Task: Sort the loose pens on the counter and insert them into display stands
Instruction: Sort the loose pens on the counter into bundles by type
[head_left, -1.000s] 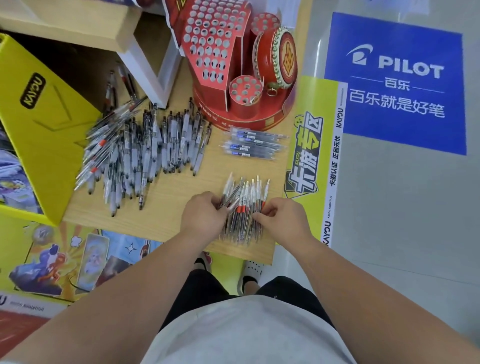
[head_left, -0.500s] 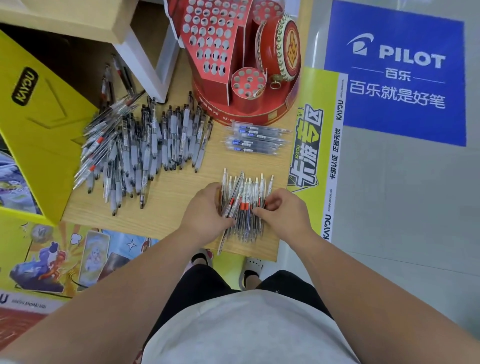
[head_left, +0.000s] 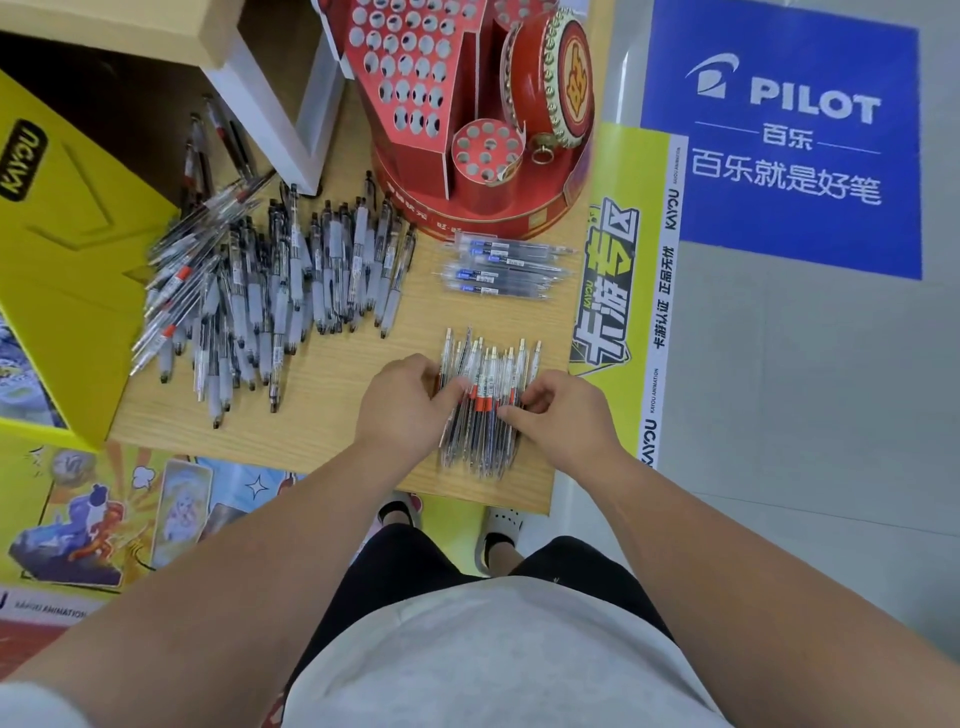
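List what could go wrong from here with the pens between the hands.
1. The clear pens lie near the front edge of the counter; gathered loosely, some may roll off onto the floor.
2. The left hand and right hand squeeze only their middles, so lifted pens could fan out and slip.

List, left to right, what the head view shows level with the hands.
Yellow box → pen pile → left hand → red-banded pens → right hand → yellow banner.

Clear red-banded pens (head_left: 485, 410) lay bunched side by side mid-frame, messy grey-grip pen pile (head_left: 270, 291) further left, wrapped pens (head_left: 504, 267) just above, red hole-dotted display stand (head_left: 413, 161) upright top centre.
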